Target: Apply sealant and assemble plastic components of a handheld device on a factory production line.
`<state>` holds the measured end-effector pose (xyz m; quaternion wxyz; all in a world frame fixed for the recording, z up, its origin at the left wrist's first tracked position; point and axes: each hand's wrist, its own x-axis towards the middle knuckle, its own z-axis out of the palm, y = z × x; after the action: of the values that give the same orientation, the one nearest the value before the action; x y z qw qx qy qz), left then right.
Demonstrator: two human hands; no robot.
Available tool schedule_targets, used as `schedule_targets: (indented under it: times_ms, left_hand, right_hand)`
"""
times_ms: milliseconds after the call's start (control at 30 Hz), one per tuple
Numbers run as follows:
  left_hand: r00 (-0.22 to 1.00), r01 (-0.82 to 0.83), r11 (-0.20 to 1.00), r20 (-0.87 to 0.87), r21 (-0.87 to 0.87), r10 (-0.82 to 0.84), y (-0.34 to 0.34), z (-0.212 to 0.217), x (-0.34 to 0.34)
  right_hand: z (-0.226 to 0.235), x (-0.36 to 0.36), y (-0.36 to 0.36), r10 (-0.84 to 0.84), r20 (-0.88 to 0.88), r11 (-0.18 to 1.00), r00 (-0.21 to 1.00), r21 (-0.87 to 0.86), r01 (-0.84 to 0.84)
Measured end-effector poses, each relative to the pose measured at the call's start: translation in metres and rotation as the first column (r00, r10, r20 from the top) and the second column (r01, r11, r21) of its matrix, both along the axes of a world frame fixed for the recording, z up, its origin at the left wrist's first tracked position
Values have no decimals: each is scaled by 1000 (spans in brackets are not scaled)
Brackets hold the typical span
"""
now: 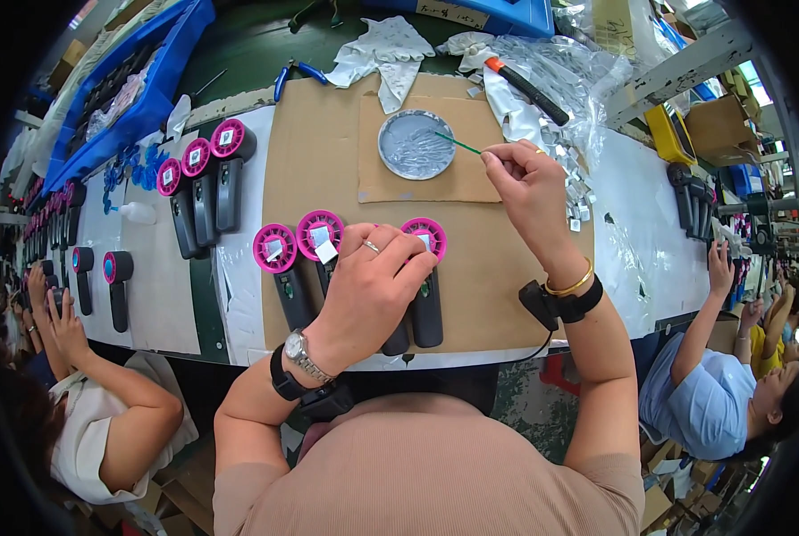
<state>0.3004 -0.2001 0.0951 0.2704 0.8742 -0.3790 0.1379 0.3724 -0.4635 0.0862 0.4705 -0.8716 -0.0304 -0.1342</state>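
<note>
Between the fingertips of my right hand (529, 183) is a thin green stick (458, 143). The stick's far end reaches into a round dish (406, 172) of grey paste, which sits on a small cardboard piece (480, 183). My left hand (373, 286) curls over a dark handheld fan (396, 340); a bit of its pink rim and its lower handle show, and the fingertips are partly hidden. Beside that hand lie more handheld fans with pink round heads: one (425, 295) to its right, two (275, 255) (320, 239) to its left. White squares lie on their heads.
Three more fans (205, 192) lie at the left, near a small white bottle (138, 213). Behind are blue-handled pliers (299, 76), white rags (384, 54), an orange-and-black tool (526, 89) and small silvery pieces (571, 174). Blue bins (118, 85) and co-workers (712, 384) flank me.
</note>
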Motion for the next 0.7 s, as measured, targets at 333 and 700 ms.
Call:
schedule_targets:
  times_ms: [333,700]
  left_hand:
    - [997,7,1000,78,1,-7,1,-1,-1]
    - [991,-35,999,128,39,30,4,-3,-15]
  right_hand:
    - [-8,1,-3,24,-76,984,997,179,-10]
    - [4,-15,-14,-35,-196,921,980,373,108]
